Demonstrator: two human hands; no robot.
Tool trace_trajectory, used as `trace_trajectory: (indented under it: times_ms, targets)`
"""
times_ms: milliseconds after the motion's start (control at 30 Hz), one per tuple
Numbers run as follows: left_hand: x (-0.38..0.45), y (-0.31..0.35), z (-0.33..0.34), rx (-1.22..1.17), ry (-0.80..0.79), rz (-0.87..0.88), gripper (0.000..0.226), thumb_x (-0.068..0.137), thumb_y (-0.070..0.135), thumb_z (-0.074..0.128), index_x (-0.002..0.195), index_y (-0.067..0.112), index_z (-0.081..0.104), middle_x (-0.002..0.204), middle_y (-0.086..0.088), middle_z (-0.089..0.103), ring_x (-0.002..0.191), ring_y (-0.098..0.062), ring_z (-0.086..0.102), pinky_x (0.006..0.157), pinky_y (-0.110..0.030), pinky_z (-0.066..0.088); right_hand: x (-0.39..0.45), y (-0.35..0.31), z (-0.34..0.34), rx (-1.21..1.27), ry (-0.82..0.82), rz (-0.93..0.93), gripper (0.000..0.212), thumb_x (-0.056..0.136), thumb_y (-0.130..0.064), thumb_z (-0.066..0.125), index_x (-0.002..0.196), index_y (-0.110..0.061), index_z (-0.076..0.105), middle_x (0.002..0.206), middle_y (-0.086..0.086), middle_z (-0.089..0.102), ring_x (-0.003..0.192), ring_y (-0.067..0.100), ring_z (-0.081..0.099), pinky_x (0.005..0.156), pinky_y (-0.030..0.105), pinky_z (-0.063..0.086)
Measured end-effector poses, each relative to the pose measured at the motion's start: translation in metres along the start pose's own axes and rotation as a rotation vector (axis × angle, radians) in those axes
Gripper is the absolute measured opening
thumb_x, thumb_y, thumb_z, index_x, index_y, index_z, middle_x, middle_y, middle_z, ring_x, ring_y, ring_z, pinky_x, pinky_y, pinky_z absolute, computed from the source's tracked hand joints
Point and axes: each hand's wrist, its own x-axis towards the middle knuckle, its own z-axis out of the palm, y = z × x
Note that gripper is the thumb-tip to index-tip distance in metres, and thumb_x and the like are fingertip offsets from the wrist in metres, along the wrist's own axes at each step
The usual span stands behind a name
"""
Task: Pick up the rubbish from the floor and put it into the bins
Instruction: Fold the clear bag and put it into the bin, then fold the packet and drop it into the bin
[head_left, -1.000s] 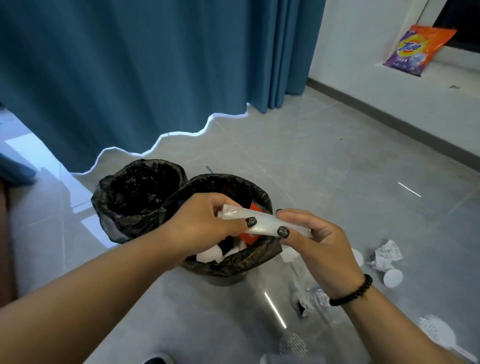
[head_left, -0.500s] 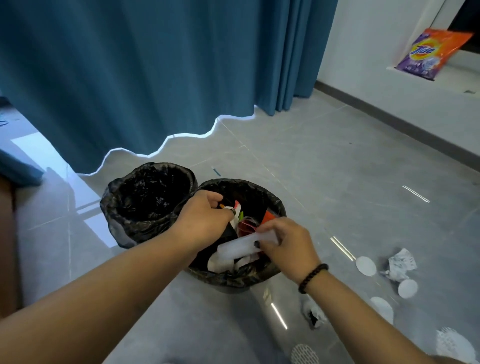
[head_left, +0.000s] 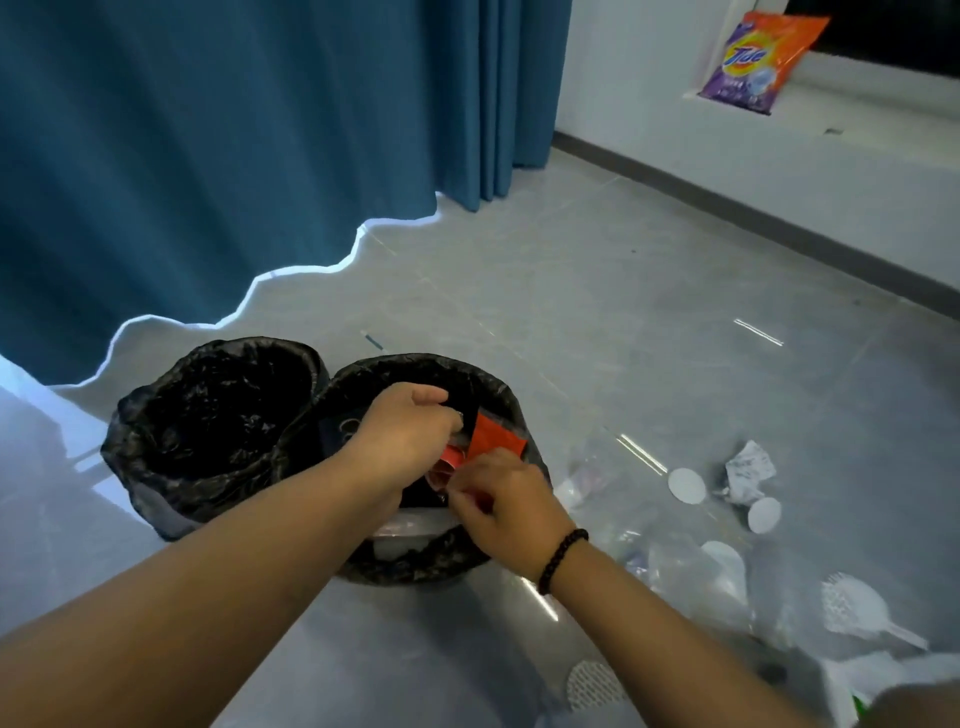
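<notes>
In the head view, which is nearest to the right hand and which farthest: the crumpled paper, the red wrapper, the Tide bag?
From the right hand:
1. Red wrapper, in the right bin, just above the fingers.
2. Crumpled paper, on the floor to the right.
3. Tide bag, on the far ledge.

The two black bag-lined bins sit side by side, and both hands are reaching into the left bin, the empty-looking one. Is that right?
Not quite. The head view shows the left hand and the right hand over the right black bag-lined bin, the one with red rubbish inside. The left black bag-lined bin beside it looks empty, and no hand is in it.
</notes>
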Motion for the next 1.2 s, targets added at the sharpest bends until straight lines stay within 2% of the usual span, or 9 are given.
trace_trajectory:
  times_ms: [133, 233, 333, 433, 533, 633, 800, 933, 1200]
  targets:
    - [0.005, 0.001, 0.023, 0.047, -0.096, 0.027, 0.037, 0.09, 0.009, 0.057, 0.126, 0.015, 0.055, 0.112, 0.001, 0.058, 0.092, -0.01, 0.057, 0.065, -0.02, 0.046, -0.016, 0.023, -0.036, 0.216, 0.715, 0.233, 0.015, 0.08, -0.008, 0.063, 0.066, -0.011, 0.068, 0.072, 0.001, 0.067, 0.068, 0.007, 0.059, 0.064, 0.019, 0.05]
    - [0.002, -0.008, 0.037, 0.151, -0.203, 0.063, 0.033, 0.089, 0.007, 0.057, 0.121, 0.016, 0.056, 0.108, 0.001, 0.059, 0.095, -0.012, 0.059, 0.074, -0.023, 0.051, -0.03, 0.063, -0.046, 0.393, 0.912, 0.656, 0.019, 0.082, -0.009, 0.064, 0.063, -0.013, 0.063, 0.071, 0.007, 0.065, 0.072, 0.022, 0.063, 0.07, 0.033, 0.052]
    - [-0.002, -0.03, 0.031, 0.42, -0.221, 0.159, 0.021, 0.086, 0.012, 0.059, 0.105, 0.023, 0.056, 0.112, 0.002, 0.057, 0.104, -0.018, 0.059, 0.09, -0.03, 0.05, -0.044, 0.115, -0.034, 0.341, 0.608, 0.986, 0.015, 0.084, -0.016, 0.062, 0.07, -0.014, 0.063, 0.08, 0.009, 0.068, 0.086, 0.031, 0.066, 0.079, 0.037, 0.053]
    - [-0.009, -0.05, 0.014, 0.623, -0.242, 0.218, 0.02, 0.088, 0.016, 0.057, 0.105, 0.027, 0.057, 0.117, 0.007, 0.046, 0.099, -0.008, 0.053, 0.069, -0.013, 0.042, -0.045, 0.147, -0.009, 0.307, 0.214, 1.117, 0.017, 0.082, -0.015, 0.064, 0.099, -0.012, 0.066, 0.109, 0.011, 0.066, 0.099, 0.03, 0.062, 0.092, 0.04, 0.05]
    - [-0.021, -0.067, -0.003, 0.656, -0.229, 0.181, 0.025, 0.092, 0.018, 0.055, 0.113, 0.032, 0.052, 0.121, 0.011, 0.041, 0.103, -0.006, 0.052, 0.066, -0.012, 0.047, -0.038, 0.162, 0.013, 0.192, -0.011, 1.031, 0.041, 0.082, -0.019, 0.067, 0.121, -0.014, 0.059, 0.131, 0.012, 0.05, 0.117, 0.03, 0.053, 0.1, 0.032, 0.043]
    - [-0.033, -0.08, -0.015, 0.716, -0.244, 0.266, 0.023, 0.091, 0.022, 0.057, 0.109, 0.036, 0.052, 0.118, 0.015, 0.045, 0.106, -0.003, 0.05, 0.081, -0.01, 0.044, -0.035, 0.173, 0.026, -0.245, -0.374, 0.827, 0.049, 0.085, -0.035, 0.058, 0.133, -0.032, 0.049, 0.154, 0.009, 0.021, 0.141, 0.03, 0.022, 0.114, 0.035, 0.026]
    - [-0.048, -0.091, -0.027, 0.781, -0.241, 0.323, 0.025, 0.09, 0.033, 0.061, 0.108, 0.045, 0.047, 0.113, 0.026, 0.045, 0.11, 0.003, 0.047, 0.097, -0.013, 0.04, -0.037, 0.179, 0.048, -0.556, -0.725, 0.643, 0.058, 0.085, -0.044, 0.057, 0.14, -0.036, 0.038, 0.159, -0.002, -0.005, 0.145, 0.032, -0.006, 0.117, 0.045, 0.009]
    - [-0.054, -0.09, -0.027, 0.763, -0.247, 0.339, 0.028, 0.089, 0.036, 0.061, 0.112, 0.045, 0.047, 0.113, 0.029, 0.044, 0.113, 0.005, 0.046, 0.099, -0.014, 0.039, -0.049, 0.181, 0.051, -0.524, -0.627, 0.655, 0.082, 0.086, -0.033, 0.058, 0.15, -0.01, 0.012, 0.159, 0.002, 0.006, 0.146, 0.028, 0.006, 0.118, 0.039, 0.013]
    - [-0.046, -0.052, 0.004, 0.738, -0.254, 0.405, 0.03, 0.092, 0.026, 0.057, 0.119, 0.038, 0.051, 0.117, 0.025, 0.037, 0.111, 0.003, 0.04, 0.091, -0.013, 0.036, -0.035, 0.136, -0.01, -0.101, 0.04, 0.609, 0.03, 0.09, -0.011, 0.056, 0.119, -0.008, 0.062, 0.126, 0.008, 0.06, 0.114, 0.022, 0.056, 0.097, 0.022, 0.04]
